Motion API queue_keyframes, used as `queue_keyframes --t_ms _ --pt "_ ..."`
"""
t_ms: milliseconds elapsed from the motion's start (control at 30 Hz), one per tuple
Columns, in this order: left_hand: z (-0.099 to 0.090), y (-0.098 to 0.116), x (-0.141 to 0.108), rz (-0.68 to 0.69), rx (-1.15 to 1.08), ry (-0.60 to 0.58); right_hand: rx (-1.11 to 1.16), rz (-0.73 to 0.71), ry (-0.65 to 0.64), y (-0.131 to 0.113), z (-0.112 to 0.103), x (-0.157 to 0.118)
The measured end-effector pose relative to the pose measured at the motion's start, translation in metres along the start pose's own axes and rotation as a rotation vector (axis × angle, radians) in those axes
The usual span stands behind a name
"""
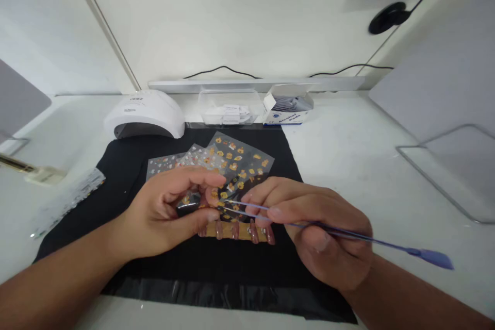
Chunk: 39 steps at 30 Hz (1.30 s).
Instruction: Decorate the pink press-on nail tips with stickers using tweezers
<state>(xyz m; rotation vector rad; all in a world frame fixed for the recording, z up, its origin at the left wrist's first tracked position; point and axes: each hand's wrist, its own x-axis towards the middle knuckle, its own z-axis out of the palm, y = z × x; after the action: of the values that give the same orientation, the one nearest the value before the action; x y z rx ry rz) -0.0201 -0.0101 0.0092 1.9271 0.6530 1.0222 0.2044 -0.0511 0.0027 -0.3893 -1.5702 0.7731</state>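
Purple tweezers (332, 228) are held in my right hand (325, 221), their two thin tips slightly apart and pointing left. Those tips meet a small yellowish piece near the fingertips of my left hand (170, 211). My left hand is curled, thumb and fingers close together; what they pinch is too small to make out. A dark glossy rounded object (188, 204) shows between its thumb and fingers. Below the hands, several brownish-pink nail tips (235, 230) lie in a row on a tan strip (243, 231). Transparent sticker sheets (242, 165) with yellow figures lie behind the hands.
A black mat (216, 273) covers the middle of the white table. At the back stand a white nail lamp (154, 105), a clear tray (230, 94) with packets and an open alcohol pad box (286, 116). A bottle (44, 176) and clear packaging (71, 198) are left.
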Motion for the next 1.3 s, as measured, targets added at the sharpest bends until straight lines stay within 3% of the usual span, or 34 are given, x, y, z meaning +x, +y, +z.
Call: queue_keyframes --t_ms 233,500,833,1033,1300 --pt "0.002 0.005 0.002 -0.1 -0.123 0.03 0.029 -0.023 0.011 -0.003 0.001 0.002" --pt "0.007 0.01 0.004 -0.093 -0.227 0.053 0.048 -0.023 0.001 -0.005 0.001 0.001" --pt "0.001 0.006 0.002 0.094 0.093 0.04 0.036 -0.004 0.016 -0.01 0.004 0.0" --pt "0.002 0.008 0.001 0.136 0.131 0.033 0.019 0.02 0.018 -0.013 0.003 -0.003" --pt "0.003 0.01 -0.002 0.193 0.151 0.133 0.028 0.001 0.03 -0.01 0.007 -0.007"
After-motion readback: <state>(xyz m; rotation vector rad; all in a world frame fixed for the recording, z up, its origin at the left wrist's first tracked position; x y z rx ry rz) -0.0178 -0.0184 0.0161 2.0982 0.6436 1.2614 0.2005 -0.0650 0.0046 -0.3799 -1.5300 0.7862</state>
